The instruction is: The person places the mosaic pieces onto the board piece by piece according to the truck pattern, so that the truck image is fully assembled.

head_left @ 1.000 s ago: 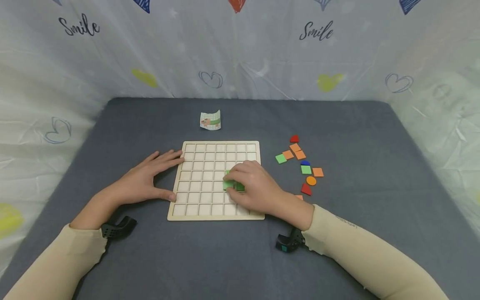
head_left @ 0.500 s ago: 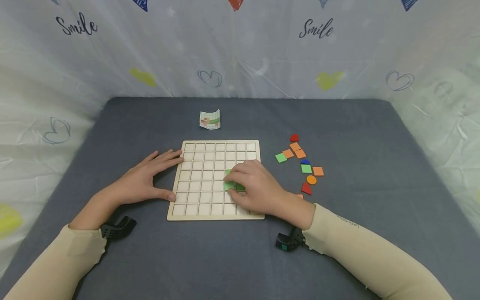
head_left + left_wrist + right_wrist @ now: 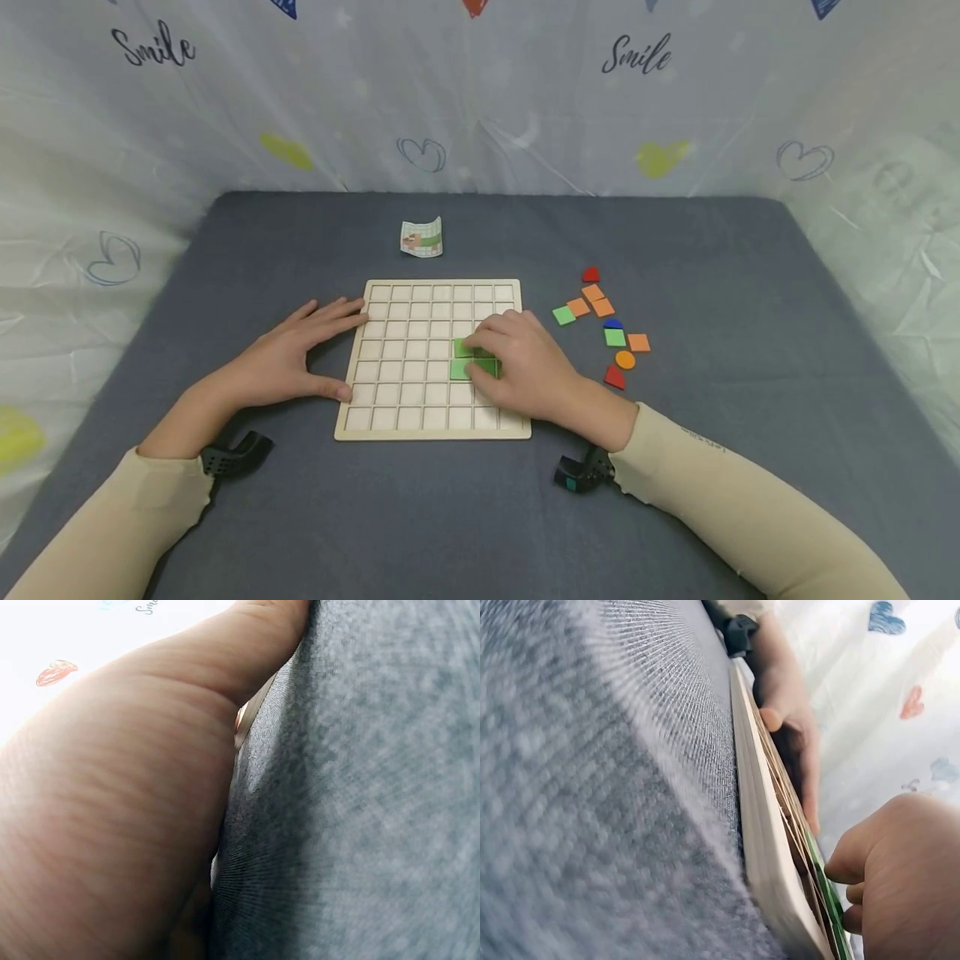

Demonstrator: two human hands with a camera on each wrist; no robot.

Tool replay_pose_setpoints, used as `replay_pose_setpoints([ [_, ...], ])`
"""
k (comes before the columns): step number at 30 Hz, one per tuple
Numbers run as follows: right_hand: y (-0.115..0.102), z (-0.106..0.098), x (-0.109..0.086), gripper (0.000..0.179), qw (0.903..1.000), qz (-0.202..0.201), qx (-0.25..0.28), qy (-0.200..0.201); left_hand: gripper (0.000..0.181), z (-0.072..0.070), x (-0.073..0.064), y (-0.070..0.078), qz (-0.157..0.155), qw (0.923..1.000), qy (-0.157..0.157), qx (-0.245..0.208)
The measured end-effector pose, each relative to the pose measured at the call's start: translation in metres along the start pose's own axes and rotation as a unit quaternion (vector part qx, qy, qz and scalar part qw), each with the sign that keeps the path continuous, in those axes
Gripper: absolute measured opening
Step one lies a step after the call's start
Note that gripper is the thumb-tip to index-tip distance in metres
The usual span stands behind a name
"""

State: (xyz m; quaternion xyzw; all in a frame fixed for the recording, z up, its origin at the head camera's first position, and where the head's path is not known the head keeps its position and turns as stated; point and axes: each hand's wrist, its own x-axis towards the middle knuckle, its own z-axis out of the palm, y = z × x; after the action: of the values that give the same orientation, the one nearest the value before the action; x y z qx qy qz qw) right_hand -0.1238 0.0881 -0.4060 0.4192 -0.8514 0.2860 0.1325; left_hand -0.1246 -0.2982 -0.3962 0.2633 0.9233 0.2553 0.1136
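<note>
While the left hand [image 3: 288,358] lies with fingers spread, fingertips and thumb on the board's [image 3: 415,350] left edge, the right hand [image 3: 525,367] is over the board's right half, fingers bent. Its index finger and thumb are at the green tiles [image 3: 460,369]; can't tell if it pinches one or only presses. Right wrist view: fingertips touching green on top of the board.

Board is mid-frame in the head view, flat on the grey cloth [image 3: 450,517]. Green tiles sit in its cells near frame centre, partly hidden by the fingers.

Loose pieces right of centre, top down: red piece [image 3: 591,275], three orange tiles [image 3: 602,307], one green tile [image 3: 563,315] at their lower left, blue piece [image 3: 612,324] just above another green one, a fourth orange beside that, orange disc [image 3: 625,360], second red.

Card [image 3: 422,238] upper middle, above the board, printed grid with coloured cells. Curtain [image 3: 525,83] fills the top, "Smile" lettering and hearts.
</note>
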Motion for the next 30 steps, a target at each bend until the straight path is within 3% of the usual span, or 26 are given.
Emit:
replay_pose_setpoints([
  [10, 0.000, -0.001, 0.000, 0.017, 0.9999, -0.007, 0.013, 0.004, 0.112, 0.001, -0.001, -0.001, -0.001, 1.0000, 0.003, 0.002],
  [16, 0.002, -0.009, -0.003, 0.019, 0.9999, 0.011, 0.000, -0.005, 0.113, 0.003, -0.003, -0.003, -0.008, 0.9999, 0.006, -0.001],
  [30, 0.038, -0.043, -0.022, 0.025, 0.9974, 0.062, -0.019, 0.032, 0.113, 0.002, -0.001, -0.001, -0.007, 1.0000, 0.005, 0.000],
])
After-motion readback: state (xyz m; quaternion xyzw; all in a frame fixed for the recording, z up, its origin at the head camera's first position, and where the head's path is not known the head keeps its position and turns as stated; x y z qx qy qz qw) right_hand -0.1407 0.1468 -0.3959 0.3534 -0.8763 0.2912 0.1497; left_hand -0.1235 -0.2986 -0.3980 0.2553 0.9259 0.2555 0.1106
